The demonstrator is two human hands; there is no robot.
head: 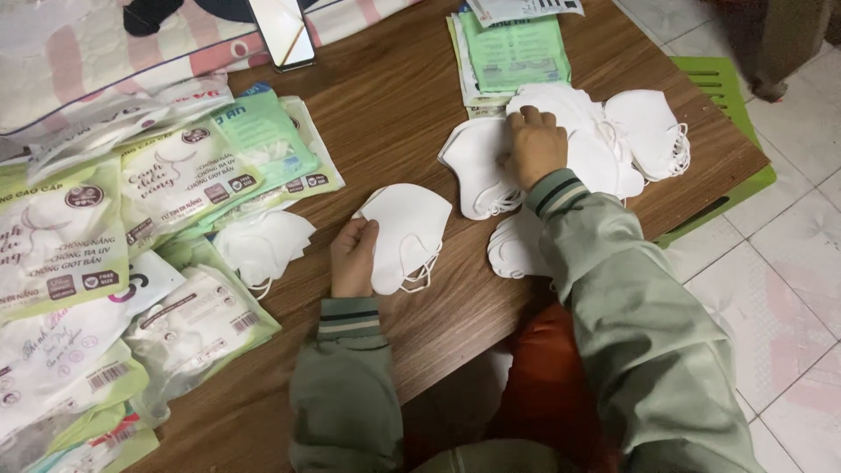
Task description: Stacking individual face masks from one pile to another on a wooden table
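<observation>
Between your left thumb and fingers [363, 236] you pinched the edge of a small stack of folded white masks [405, 235], the fingers narrow and curled around its left side. That stack lay flat on the wooden table [394, 105], just in front of you, with its ear loops trailing off the lower right edge. Your left hand [353, 258] rested on the tabletop beside it, the striped cuff of a grey-green sleeve [349, 385] behind the wrist.

Your right fingers [526, 118] were bent down and pressed onto a loose pile of white masks [604, 131] farther back on the table. Whether they had closed on one mask or only touched the pile, I cannot tell. Your right hand [536, 147] covered the middle of that pile, with one mask [473, 162] fanned out to its left and another [515, 247] lying below the wrist.

Beyond the pile sat flat green and white packets [512, 48]. To the left of your left hand lay a few more loose masks [261, 245], and past them a heap of sealed green and white mask bags [131, 228] spread over the table's left side. A phone [282, 31] lay at the far edge, and a green stool [727, 88] stood beside the table on the tiled floor [788, 263].
</observation>
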